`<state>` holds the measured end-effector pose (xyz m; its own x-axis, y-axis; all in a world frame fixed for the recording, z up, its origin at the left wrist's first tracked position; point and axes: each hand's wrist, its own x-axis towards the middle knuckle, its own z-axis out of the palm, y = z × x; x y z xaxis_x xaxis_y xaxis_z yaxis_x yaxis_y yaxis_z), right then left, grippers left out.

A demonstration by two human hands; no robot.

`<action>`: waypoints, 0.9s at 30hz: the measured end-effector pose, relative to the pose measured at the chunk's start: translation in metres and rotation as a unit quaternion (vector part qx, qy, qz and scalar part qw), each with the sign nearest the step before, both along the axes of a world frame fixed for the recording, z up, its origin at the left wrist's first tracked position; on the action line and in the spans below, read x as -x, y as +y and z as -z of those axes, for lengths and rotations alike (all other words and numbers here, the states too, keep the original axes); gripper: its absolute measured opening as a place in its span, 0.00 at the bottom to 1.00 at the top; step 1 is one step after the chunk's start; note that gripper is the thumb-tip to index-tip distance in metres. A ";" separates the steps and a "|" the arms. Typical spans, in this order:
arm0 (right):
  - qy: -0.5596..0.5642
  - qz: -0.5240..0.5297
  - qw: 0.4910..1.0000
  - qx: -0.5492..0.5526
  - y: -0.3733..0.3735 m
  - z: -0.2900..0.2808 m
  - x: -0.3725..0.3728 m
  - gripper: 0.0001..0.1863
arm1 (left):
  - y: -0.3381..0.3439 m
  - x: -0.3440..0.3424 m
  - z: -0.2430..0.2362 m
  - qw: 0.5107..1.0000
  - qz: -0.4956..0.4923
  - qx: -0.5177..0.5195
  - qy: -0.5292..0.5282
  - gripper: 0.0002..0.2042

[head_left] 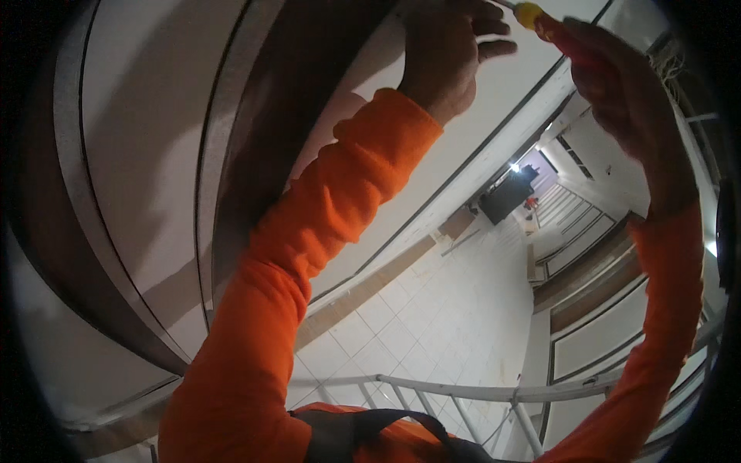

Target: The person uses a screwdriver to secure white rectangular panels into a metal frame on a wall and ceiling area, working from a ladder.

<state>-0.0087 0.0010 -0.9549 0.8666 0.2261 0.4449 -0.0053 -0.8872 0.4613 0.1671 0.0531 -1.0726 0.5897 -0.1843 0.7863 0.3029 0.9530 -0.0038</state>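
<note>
Both arms, in orange sleeves, reach up to the top of the view. My right hand (621,100) is wrapped round the handle of a screwdriver (529,14). The handle is yellow at its front end, and the thin shaft points left toward my other hand before the upper edge cuts it off. My left hand (448,58) is raised against the pale panel (517,77), its visible fingers stretched out and apart. Its thumb side lies at the edge of the view, so I cannot tell whether a fingertip touches anything small there.
Dark and grey upright strips (224,154) run along the panelled wall at left. A metal railing or ladder (463,390) crosses below my chest. Far down lies a white tiled floor (432,309). Beyond are a dark box-like object (505,199) and a bright lamp (515,167).
</note>
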 end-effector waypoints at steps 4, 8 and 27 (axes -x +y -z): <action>0.046 -0.059 0.984 0.165 -0.009 -0.014 -0.013 0.23 | -0.010 -0.008 0.002 1.000 -0.016 0.007 0.021 0.09; -0.121 -0.176 0.906 0.366 0.011 0.022 -0.022 0.25 | -0.011 -0.020 0.008 0.996 -0.064 0.042 -0.036 0.10; -0.060 -0.143 0.882 0.446 0.014 0.001 -0.018 0.27 | -0.011 -0.027 0.010 0.962 0.040 0.210 -0.169 0.02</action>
